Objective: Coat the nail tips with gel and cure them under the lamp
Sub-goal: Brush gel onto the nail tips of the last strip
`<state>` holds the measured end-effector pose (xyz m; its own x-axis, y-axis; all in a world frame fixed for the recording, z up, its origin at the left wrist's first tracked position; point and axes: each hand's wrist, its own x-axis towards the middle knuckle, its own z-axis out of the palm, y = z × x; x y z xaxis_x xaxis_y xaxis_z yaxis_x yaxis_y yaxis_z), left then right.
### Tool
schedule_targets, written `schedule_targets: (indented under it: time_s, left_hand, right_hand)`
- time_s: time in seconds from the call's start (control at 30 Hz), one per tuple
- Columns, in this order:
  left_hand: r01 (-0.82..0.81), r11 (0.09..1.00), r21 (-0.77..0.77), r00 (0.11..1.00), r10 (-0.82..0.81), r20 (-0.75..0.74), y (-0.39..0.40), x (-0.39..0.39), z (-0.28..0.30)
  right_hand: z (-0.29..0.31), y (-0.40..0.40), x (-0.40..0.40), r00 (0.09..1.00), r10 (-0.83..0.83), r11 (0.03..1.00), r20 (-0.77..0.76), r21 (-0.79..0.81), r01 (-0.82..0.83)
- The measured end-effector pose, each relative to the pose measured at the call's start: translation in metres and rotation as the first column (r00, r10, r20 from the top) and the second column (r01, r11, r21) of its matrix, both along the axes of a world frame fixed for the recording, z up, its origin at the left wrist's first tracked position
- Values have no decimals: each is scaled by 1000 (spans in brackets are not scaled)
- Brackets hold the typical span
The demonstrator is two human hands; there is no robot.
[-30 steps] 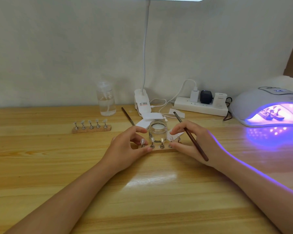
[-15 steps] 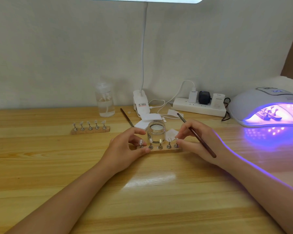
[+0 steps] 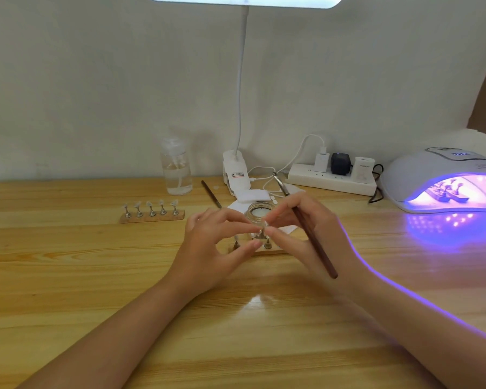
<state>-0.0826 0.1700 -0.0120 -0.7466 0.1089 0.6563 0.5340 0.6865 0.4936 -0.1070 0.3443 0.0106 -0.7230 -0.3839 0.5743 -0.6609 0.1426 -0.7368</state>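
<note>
A small metal-footed stand carrying a clear plastic nail tip (image 3: pixel 261 231) is pinched between the fingertips of both hands just in front of the short clear glass gel jar (image 3: pixel 260 213), lifted slightly above the narrow wooden holder strip (image 3: pixel 267 250) that lies directly in front of that jar. The left hand (image 3: pixel 216 248) is curled, thumb and forefinger closed on the stand from the jar's left; the right hand (image 3: pixel 300 234) is closed on it from the jar's right, while a long dark-brown wooden-handled brush (image 3: pixel 313 242) is also held across its fingers, the bristle end pointing behind the jar. Two more pegs are seen on the strip; whether others are hidden by the fingers cannot be told. The tip is judged very light, thin, somewhat flexible and smooth, so it is likely to slip or pop off its peg if squeezed on the curved face; the metal foot is the stiffer, safer place to be gripped. A second wooden strip of five tips (image 3: pixel 152 213) stands well to the left of the jar, and the white domed curing lamp (image 3: pixel 443 181), lit violet with pieces inside, sits far to the jar's right.
</note>
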Motion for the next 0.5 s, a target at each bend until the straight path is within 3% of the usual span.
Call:
schedule_targets:
  time_s: [0.33,0.5]
  left_hand:
    - [-21,997,69,998,25,-54,-2,-1,0]
    - [-69,978,197,997,74,-21,-4,-1,1]
  right_hand:
    - [-5,-6,-3,996,6,1000,-84,20,-4]
    - [21,-2,-20,992,-118,990,48,-78,121]
